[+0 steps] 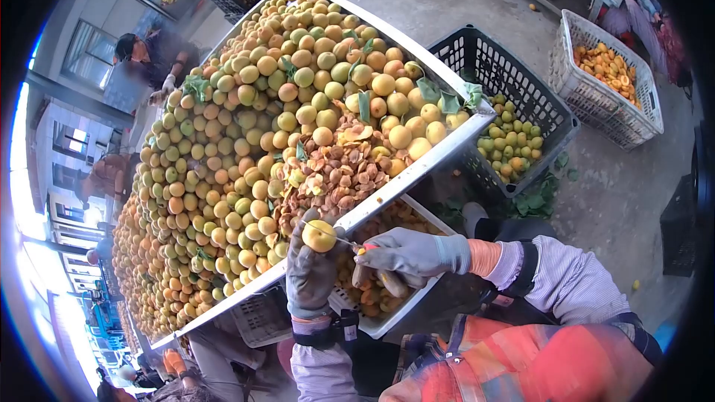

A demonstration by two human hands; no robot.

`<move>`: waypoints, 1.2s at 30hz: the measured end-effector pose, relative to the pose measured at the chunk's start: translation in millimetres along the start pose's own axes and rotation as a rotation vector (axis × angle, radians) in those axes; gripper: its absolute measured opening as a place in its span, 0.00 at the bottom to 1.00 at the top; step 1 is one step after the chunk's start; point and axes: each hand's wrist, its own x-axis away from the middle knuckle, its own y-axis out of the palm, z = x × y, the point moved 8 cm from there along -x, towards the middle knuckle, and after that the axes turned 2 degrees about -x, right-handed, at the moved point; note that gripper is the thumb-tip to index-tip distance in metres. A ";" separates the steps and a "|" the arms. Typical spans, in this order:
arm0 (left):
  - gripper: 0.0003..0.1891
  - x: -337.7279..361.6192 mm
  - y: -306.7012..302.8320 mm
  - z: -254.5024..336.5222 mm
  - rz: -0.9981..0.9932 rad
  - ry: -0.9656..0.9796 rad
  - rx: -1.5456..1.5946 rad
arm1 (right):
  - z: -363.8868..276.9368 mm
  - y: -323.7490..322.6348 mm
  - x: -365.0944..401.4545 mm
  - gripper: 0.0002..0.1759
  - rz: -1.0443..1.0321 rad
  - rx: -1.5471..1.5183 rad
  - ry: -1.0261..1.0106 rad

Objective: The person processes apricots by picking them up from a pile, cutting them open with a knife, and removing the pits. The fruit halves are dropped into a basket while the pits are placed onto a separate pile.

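Observation:
My left hand [309, 275], in a grey glove, is closed around a yellow apricot [319, 236] at the near edge of the sorting table. In my gloved right hand [410, 253] is a small knife [363, 249] with a red and yellow handle. Its thin blade points left and meets the apricot's side in this view. Just beyond my hands lies a heap of brown apricot pits and scraps [335, 171]. Whole apricots [238, 156] cover the rest of the table. Beneath my right hand stands a crate [422, 294] with cut apricots in it.
The table's pale raised rim [439, 150] runs right in front of me. On the floor to the right are a black crate [488, 52] of greenish fruit and a white crate [596, 115] of orange halves. A co-worker [160, 52] stands at the table's far left side.

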 end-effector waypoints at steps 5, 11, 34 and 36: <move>0.36 0.5 -6.6 -10.6 -0.031 0.014 0.063 | 10.0 1.9 -8.4 0.24 -0.026 0.016 0.022; 0.36 -0.8 -26.7 -19.3 0.013 0.001 0.172 | 8.9 -1.9 -15.2 0.24 0.034 0.045 0.032; 0.35 -0.6 -20.1 -29.2 0.009 -0.035 0.183 | 16.8 7.9 -18.7 0.34 -0.042 0.052 -0.059; 0.36 -0.9 -17.7 -29.9 -0.009 -0.033 0.191 | 17.8 9.6 -16.9 0.34 -0.048 0.014 -0.016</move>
